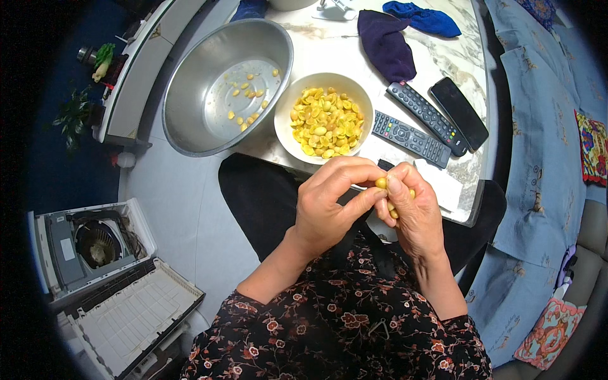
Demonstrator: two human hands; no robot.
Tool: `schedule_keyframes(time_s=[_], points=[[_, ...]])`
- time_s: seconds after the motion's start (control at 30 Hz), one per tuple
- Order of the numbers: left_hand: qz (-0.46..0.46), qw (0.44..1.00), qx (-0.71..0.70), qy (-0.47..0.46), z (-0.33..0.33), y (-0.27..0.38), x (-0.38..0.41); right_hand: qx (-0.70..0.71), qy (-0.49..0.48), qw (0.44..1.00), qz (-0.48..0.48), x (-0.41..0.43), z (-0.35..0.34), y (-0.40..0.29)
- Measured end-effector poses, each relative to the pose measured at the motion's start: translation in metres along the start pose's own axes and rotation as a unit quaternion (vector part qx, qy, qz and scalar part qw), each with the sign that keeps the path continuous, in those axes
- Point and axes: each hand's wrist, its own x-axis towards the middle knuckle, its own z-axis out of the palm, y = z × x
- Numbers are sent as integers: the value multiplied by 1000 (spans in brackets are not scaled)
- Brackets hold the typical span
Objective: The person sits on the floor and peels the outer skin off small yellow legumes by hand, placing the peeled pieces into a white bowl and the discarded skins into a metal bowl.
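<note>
Between the thumb and fingers of my left hand (327,197) is a small yellow fruit (381,183), possibly a ginkgo nut or kumquat. My right hand (414,204) is curled around several more yellow fruits (392,209), and its thumb tip is close beside the left fingertips. Just beyond both hands, a cream bowl (285,137) holds a heap of yellow pieces (327,121), many of them looking split or hollow. A large metal basin (190,104) stands tilted to the left of the bowl, with several whole yellow fruits (244,86) on its bottom.
On the marble-patterned table (327,52) lie two remote controls (412,137), a black phone (459,114), a white paper (439,183) and dark cloths (387,45). A blue-covered sofa (536,142) borders the right. An opened appliance (95,242) stands at lower left.
</note>
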Motion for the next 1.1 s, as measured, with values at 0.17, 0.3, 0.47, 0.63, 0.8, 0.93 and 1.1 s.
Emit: schedule_keyframes(time_s=[0.17, 0.3, 0.47, 0.63, 0.8, 0.93, 1.1], points=[[40, 997, 67, 2, -8, 3, 6, -33, -25, 999, 35, 4, -1, -6], [61, 985, 160, -22, -14, 7, 10, -115, -7, 993, 19, 1, -3, -14], [75, 983, 161, -37, -15, 10, 9, -210, 2, 978, -9, 1, -1, -17], [42, 994, 102, -25, -17, 8, 9, -126, -23, 991, 35, 1, -6, -18], [52, 991, 114, -37, -19, 4, 10, -129, -19, 991, 22, 0, -2, -15], [54, 991, 110, -50, -20, 3, 11, -135, -28, 990, 25, 2, -5, -13], [14, 996, 69, -57, -20, 1, 9, -130, -36, 991, 18, 2, -5, -14]])
